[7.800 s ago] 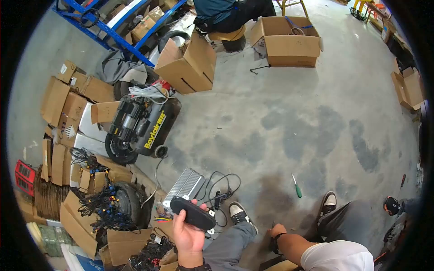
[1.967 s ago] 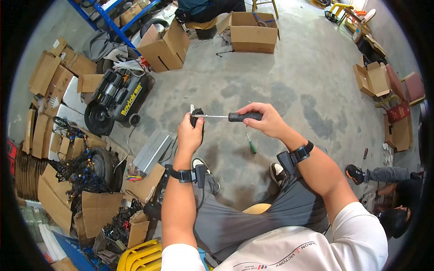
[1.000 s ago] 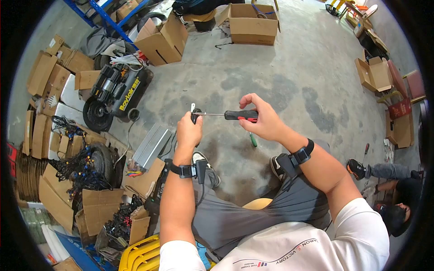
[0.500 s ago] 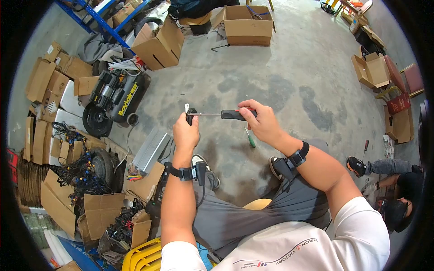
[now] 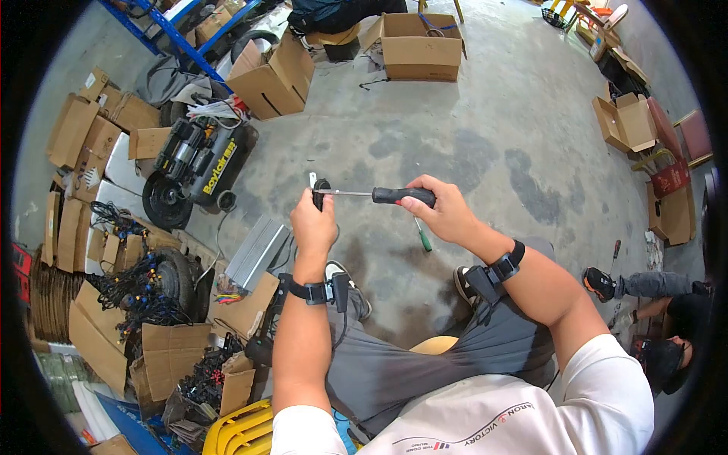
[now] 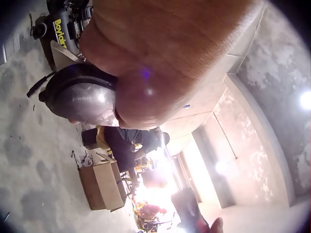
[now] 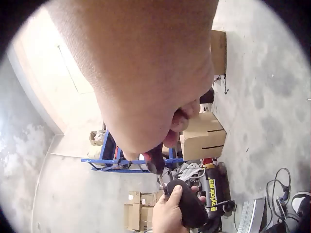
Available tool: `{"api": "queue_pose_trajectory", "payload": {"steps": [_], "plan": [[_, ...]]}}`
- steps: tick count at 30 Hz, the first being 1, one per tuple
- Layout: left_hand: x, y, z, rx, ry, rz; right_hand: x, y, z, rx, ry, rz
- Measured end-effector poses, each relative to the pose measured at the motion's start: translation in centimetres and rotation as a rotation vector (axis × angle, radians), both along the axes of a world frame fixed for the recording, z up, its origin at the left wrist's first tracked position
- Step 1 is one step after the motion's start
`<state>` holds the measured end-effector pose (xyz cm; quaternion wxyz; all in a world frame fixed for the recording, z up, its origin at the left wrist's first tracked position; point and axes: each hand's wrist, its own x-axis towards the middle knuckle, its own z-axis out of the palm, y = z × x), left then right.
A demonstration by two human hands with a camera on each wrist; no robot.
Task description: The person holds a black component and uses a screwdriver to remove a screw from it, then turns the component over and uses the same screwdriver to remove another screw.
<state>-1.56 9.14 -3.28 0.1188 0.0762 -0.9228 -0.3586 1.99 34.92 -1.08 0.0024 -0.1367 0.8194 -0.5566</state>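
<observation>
Right hand (image 5: 446,211) gripping a screwdriver (image 5: 387,196) by the handle, left hand (image 5: 312,225) opposite the grip, pinching a black oval piece (image 7: 192,208) at its tip

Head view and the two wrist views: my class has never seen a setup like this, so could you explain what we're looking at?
There is no robot; a person is doing the work. The head view comes from a camera worn on the head, looking forward and down. The wrist views come from the left camera and right camera, one strapped to each wrist.

The left hand grips a dark oval part. The right hand holds a black screwdriver by its handle, the shaft reaching toward that part; whether the tip touches is too small to tell.

On the concrete floor, a green screwdriver lies loose, and a compressor stands off to the person's left.
</observation>
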Motion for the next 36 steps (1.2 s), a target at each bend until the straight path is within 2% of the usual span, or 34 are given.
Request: {"api": "queue_pose_trajectory", "payload": {"steps": [2, 6, 8, 9, 11, 15, 17, 20, 36], "plan": [[0.3, 0.4, 0.4, -0.023, 0.023, -0.005, 0.0, -0.1, 0.1, -0.024, -0.035, -0.077], [0.5, 0.8, 1.0, -0.038, 0.025, -0.004, -0.3, 0.2, -0.6, -0.017, -0.115, -0.083], [0.4, 0.7, 0.9, -0.036, 0.052, 0.009, -0.3, 0.2, -1.2, -0.147, 0.0, 0.014], [0.3, 0.7, 0.8, -0.035, 0.078, 0.022, -0.1, 0.3, -1.2, -0.147, 0.001, 0.015], [0.1, 0.3, 0.5, -0.026, 0.093, 0.022, 0.0, 0.4, -1.0, -0.25, -0.084, 0.147], [-0.2, -0.3, -0.4, 0.048, 0.082, 0.02, 0.1, 0.0, -1.2, -0.181, -0.014, 0.094], [-0.2, -0.3, -0.5, 0.056, 0.086, 0.018, 0.0, -0.3, -1.5, -0.157, 0.094, -0.029], [0.0, -0.2, 0.0, 0.058, 0.118, 0.022, 0.3, -0.7, -1.1, -0.09, 0.177, -0.08], [0.2, -0.4, 0.9, -0.027, 0.089, 0.033, 0.9, -1.3, -0.9, -0.047, 0.054, -0.081]]}}
